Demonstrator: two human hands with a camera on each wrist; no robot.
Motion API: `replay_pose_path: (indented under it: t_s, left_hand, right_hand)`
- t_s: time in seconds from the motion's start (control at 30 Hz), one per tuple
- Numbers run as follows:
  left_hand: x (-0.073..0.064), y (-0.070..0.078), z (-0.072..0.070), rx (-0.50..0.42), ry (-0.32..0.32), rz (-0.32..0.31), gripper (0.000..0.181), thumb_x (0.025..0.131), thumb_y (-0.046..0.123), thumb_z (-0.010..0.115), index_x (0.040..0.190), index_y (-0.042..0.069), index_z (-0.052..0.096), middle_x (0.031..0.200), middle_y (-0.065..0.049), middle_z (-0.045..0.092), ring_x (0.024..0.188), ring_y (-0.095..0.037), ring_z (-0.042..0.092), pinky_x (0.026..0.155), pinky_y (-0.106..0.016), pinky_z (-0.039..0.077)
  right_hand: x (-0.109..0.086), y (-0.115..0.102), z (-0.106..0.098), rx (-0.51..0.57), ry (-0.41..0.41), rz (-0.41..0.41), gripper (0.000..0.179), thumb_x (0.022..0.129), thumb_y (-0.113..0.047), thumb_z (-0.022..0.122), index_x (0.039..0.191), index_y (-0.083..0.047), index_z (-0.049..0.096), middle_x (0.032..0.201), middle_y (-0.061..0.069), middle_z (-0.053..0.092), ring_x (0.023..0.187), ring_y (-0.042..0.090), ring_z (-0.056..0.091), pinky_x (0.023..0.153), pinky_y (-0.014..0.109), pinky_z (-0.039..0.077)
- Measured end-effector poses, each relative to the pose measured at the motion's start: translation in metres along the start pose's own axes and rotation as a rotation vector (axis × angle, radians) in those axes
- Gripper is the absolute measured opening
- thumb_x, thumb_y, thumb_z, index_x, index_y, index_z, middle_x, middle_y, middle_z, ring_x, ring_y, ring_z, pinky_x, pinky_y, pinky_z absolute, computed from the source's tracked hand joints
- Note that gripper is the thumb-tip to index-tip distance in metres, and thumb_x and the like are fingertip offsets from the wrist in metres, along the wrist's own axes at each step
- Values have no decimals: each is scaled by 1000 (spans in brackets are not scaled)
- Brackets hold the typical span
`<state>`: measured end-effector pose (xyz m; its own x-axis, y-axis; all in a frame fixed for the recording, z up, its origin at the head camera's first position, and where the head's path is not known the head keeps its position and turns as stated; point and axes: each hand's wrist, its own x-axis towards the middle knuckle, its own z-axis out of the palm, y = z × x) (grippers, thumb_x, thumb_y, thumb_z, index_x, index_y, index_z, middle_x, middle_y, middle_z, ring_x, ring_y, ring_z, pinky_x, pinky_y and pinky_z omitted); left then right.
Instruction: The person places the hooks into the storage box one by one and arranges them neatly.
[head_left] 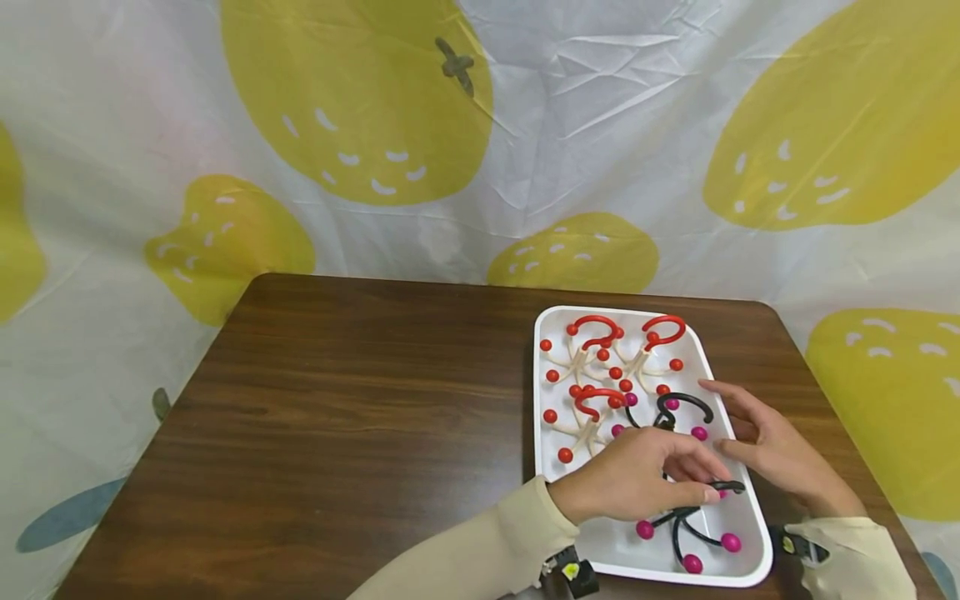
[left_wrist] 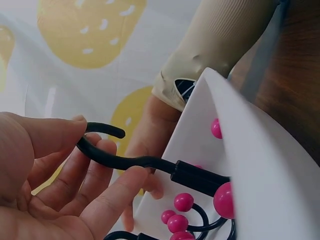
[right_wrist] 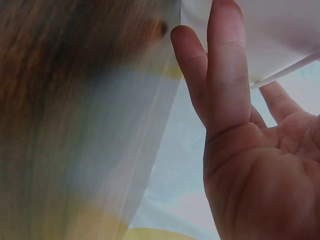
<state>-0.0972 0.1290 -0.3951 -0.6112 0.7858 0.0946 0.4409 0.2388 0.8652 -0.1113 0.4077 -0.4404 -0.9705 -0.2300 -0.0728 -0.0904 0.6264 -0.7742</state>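
A white tray holds several scalp massagers with hooked handles and ball-tipped legs. My left hand reaches over the tray's near half and pinches the hook of a black scalp massager with pink balls. In the left wrist view, thumb and fingers are at that curved handle, its legs down by the tray wall. Just beyond lies a second black massager, partly hidden by the left hand. My right hand is at the tray's right rim, fingers extended along it and nothing between them; the right wrist view shows its palm.
Three massagers with red hooks, cream legs and red balls lie in the tray: far left, far right and mid left. The brown wooden table extends left. A fruit-patterned cloth hangs behind it.
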Motion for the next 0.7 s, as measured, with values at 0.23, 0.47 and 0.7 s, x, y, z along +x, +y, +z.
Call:
replay_pose_path:
  t_s: [0.23, 0.47, 0.7]
  left_hand:
    - [0, 0, 1, 26, 6, -7, 18, 102, 29, 74, 119, 26, 77, 104, 18, 79, 81, 25, 56, 79, -2, 47]
    - [-2, 3, -3, 67, 33, 8, 22, 102, 34, 72, 123, 27, 76, 109, 21, 78, 88, 27, 54, 82, -2, 47]
    - [-25, 9, -38, 66, 158, 62, 29, 103, 33, 71, 129, 21, 74, 119, 14, 77, 100, 16, 61, 88, -5, 50]
  right_hand:
    - [2, 0, -1, -51, 0, 16, 78, 94, 0, 71, 163, -11, 36, 154, 29, 48, 112, -3, 63, 82, 22, 58]
    - [3, 1, -1, -30, -4, -1, 77, 94, 0, 70, 163, -10, 36, 152, 29, 49, 110, -10, 60, 81, 23, 58]
    - [-5, -27, -14, -262, 59, 32, 69, 102, -25, 70, 162, -12, 39, 150, 26, 56, 113, 17, 70, 82, 28, 59]
